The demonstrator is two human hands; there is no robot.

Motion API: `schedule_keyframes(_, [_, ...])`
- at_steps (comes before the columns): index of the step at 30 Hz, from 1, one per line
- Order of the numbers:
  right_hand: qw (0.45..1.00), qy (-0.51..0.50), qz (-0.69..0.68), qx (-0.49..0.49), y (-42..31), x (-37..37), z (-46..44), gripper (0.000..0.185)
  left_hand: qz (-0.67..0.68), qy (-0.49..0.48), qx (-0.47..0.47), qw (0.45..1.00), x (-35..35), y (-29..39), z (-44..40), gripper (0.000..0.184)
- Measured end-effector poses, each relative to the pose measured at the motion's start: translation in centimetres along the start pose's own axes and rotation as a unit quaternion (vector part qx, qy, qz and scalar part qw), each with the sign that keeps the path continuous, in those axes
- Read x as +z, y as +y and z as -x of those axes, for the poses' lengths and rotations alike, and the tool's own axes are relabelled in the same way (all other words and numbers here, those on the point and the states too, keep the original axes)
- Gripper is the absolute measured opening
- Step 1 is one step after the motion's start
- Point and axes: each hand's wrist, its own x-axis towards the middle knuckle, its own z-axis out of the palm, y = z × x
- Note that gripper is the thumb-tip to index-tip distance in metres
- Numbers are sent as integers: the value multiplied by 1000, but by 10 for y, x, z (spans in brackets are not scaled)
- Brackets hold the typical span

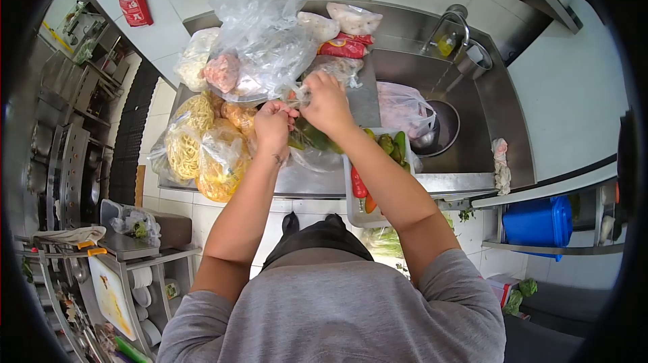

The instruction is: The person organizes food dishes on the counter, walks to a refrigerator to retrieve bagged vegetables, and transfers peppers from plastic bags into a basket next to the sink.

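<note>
Both hands are at the gathered neck of a clear plastic bag (309,137) with green vegetables inside, over the steel counter (297,181). My left hand (273,123) is closed, its fingertips pinching the plastic. Beside it, my right hand (326,101) is also closed around the bunched neck. Left of the hands lie a bag of noodles (183,144) and a bag with yellow-orange contents (223,160). A white tray (352,209) holding red and green peppers is partly hidden under my right forearm.
Large clear bags (266,46), a pink meat bag (221,71) and red packets (344,46) crowd the counter's back. Water runs from the faucet (449,22) into the sink (472,120), which holds a metal bowl (445,130) and a whitish bag (403,108).
</note>
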Motion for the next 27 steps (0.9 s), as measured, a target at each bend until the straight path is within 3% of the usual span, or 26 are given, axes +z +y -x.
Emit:
schedule_keyframes(1, [987, 54, 136, -72, -15, -1, -2, 31, 0, 4, -2, 1000, -9, -2, -3, 19])
schedule_keyframes(2, [973, 16, 220, -64, -18, 2, -6, 29, 42, 34, -8, 999, -22, -4, -7, 20])
schedule_keyframes(4, [977, 20, 210, -27, 15, 4, -18, 25, 106, 69, 5, 992, -52, -2, -12, 22])
schedule_keyframes(6, [988, 50, 124, 78, 60, 7, -21, 18, 95, 107, 18, 990, -106, 3, -38, 22])
schedule_keyframes(8, [982, 16, -8, 187, 119, 16, -28, 13, 83, 144, 34, 986, -143, -8, -54, 23])
schedule_keyframes(11, [982, -24, -23, 183, 117, 43, -31, 11, -68, 76, 103, 989, -150, -29, -63, 17])
schedule_keyframes(12, [961, -25, -126, 244, 110, 54, -35, 12, -136, 48, 144, 979, -131, -34, -57, 17])
schedule_keyframes(13, [962, -26, -122, 244, 92, 55, -41, 12, -161, 7, 158, 974, -116, -41, -55, 24])
schedule_keyframes(14, [944, -63, -222, 235, 63, 44, -51, 13, -185, -34, 173, 967, -100, -48, -53, 36])
schedule_keyframes(15, [915, -99, -321, 225, 40, 34, -58, 14, -172, -53, 147, 973, -85, -51, -52, 47])
schedule_keyframes(16, [915, -99, -319, 225, 25, 25, -62, 14, -161, -73, 120, 977, -75, -53, -51, 58])
schedule_keyframes(18, [868, -144, -447, 161, 6, 13, -64, 13, -174, -68, 147, 971, -70, -52, -50, 65])
schedule_keyframes(20, [862, -134, -462, 159, 13, 5, -51, 13, -187, -63, 170, 965, -71, -49, -46, 71])
schedule_keyframes(21, [854, -125, -479, 158, 21, 0, -42, 13, -242, -91, 234, 937, -73, -40, -39, 66])
schedule_keyframes(22, [936, -154, -226, 222, 38, 2, -32, 17, -292, -116, 297, 902, -73, -37, -33, 60])
schedule_keyframes(23, [936, -156, -223, 224, 52, 17, -14, 17, -290, -116, 294, 903, -73, -41, -26, 60])
schedule_keyframes(24, [983, -131, -10, 128, 66, 32, 10, 21, -392, -128, 288, 865, -73, -47, -19, 59])
schedule_keyframes(25, [974, -96, 203, 24, 70, 40, 23, 26, -489, -138, 280, 814, -72, -52, -15, 58])
schedule_keyframes(26, [974, -94, 204, 24, 56, 38, 23, 26, -475, -133, 269, 827, -72, -63, -14, 60])
schedule_keyframes(27, [985, -91, 142, -46, 29, 36, 16, 25, -475, -134, 271, 827, -71, -63, -11, 60])
